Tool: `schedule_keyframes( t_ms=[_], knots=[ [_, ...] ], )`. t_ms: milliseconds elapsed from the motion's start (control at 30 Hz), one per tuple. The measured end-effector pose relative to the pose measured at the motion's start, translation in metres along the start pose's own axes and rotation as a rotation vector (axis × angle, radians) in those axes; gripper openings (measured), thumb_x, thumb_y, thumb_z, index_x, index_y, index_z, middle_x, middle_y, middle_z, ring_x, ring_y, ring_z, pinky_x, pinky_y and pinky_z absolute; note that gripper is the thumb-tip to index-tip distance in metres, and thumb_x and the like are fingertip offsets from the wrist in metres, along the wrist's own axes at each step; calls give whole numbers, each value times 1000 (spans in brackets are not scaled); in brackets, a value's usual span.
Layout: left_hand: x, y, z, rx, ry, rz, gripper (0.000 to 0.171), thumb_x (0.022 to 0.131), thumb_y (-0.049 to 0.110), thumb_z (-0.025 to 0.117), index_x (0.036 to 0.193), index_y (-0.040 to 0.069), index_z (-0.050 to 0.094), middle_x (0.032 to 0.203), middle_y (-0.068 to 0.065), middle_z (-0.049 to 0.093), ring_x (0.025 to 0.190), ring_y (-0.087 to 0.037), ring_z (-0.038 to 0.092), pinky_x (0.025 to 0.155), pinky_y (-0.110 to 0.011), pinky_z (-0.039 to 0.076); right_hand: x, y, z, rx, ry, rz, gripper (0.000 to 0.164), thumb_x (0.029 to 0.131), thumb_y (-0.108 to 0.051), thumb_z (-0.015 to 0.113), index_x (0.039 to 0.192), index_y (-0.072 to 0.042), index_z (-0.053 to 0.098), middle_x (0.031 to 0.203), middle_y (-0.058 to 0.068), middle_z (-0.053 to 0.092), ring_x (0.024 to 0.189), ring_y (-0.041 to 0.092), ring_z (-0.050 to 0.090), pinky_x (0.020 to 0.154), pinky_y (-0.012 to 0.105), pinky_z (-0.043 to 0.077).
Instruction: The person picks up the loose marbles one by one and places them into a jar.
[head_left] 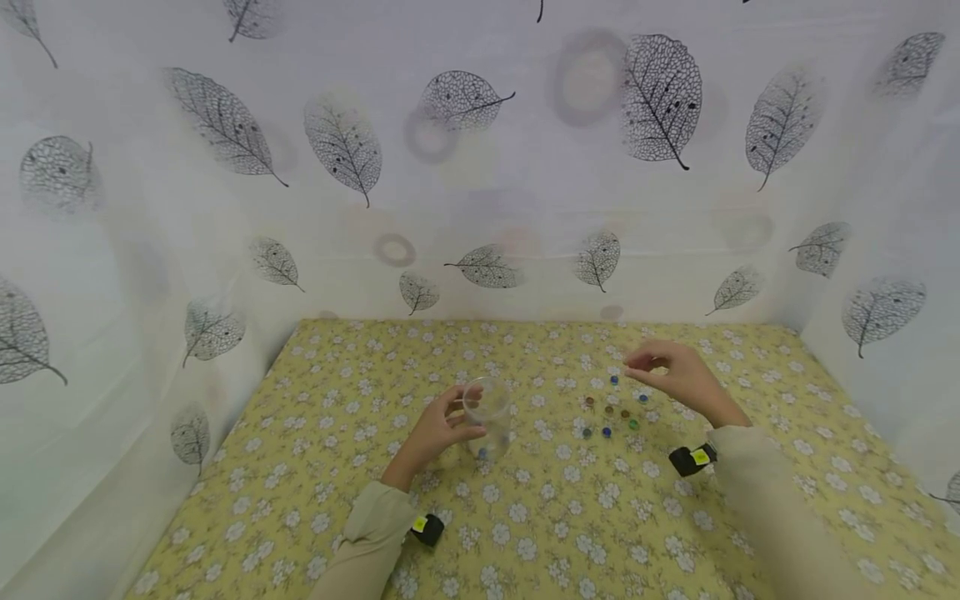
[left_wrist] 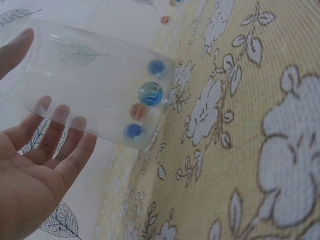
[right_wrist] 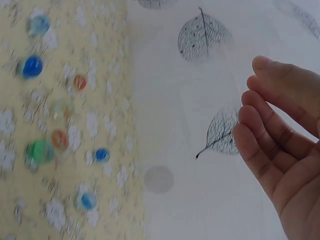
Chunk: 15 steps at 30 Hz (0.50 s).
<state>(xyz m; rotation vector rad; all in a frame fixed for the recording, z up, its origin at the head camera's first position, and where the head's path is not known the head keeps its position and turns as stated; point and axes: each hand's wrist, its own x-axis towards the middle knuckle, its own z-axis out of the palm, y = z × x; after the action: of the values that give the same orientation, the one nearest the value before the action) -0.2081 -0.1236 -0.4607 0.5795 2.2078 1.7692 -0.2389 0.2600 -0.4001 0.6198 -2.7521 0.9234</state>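
Note:
My left hand (head_left: 435,431) holds a clear cup (head_left: 491,421), thumb on one side and fingers on the other. The cup stands upright on the flowered cloth. Inside, at its bottom, lie several marbles: a swirled blue one (left_wrist: 150,94), an orange one (left_wrist: 138,111) and other blue ones. My right hand (head_left: 675,379) is raised above the cloth, its fingers loosely bent and nothing visible between thumb and fingertips. Nearest to it is a small blue marble (head_left: 614,380); another blue marble (head_left: 643,399) lies just below the hand.
More marbles lie loosely grouped right of the cup, including a green one (head_left: 633,424), a red one (head_left: 589,402) and a dark blue one (head_left: 607,432). A yellow flowered cloth (head_left: 315,467) covers the table. White leaf-printed curtains (head_left: 480,192) hang behind and at both sides.

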Motion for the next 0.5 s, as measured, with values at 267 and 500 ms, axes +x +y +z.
schedule_keyframes(
  t_ms=[267,500],
  knots=[
    [0,-2,0,-15,16,-13,67,85,9,69,143,6,36,144,-20,39,134,-33,38,113,-50,34,-12,28,-7,-42,-15,70,17,87,-19,68,99,-7,71,93,7,68,78,3,59,74,24,56],
    [1,-3,0,-12,6,-3,68,85,14,70,143,4,35,144,-21,38,134,-35,37,113,-49,34,-21,46,-7,-20,-41,155,22,87,-19,68,102,-2,70,96,13,68,78,5,61,71,24,57]
  ],
)
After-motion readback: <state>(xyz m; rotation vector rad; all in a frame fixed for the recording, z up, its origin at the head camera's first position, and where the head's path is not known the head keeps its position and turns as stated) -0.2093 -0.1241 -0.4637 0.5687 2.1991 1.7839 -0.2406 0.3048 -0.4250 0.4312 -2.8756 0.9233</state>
